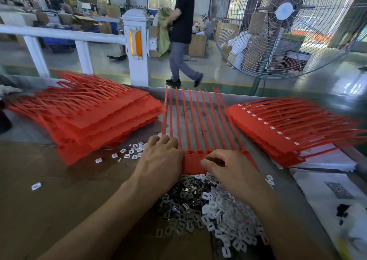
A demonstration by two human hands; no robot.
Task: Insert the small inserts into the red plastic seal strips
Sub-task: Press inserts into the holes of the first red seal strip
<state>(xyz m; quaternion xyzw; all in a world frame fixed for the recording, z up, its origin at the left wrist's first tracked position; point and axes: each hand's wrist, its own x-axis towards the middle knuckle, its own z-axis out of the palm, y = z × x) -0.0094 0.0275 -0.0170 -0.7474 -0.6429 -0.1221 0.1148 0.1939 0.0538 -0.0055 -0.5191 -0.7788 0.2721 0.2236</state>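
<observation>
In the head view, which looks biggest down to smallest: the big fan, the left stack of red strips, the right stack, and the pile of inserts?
1. Fan, though it stands farther off.
2. Left stack.
3. Right stack and the pile of inserts look about alike; the pile lies nearer the camera, so I won't rank them.

Red stacks (95,116) (288,128) flank the strip sheet (198,120); insert pile (214,206) crowds its near edge.
</observation>
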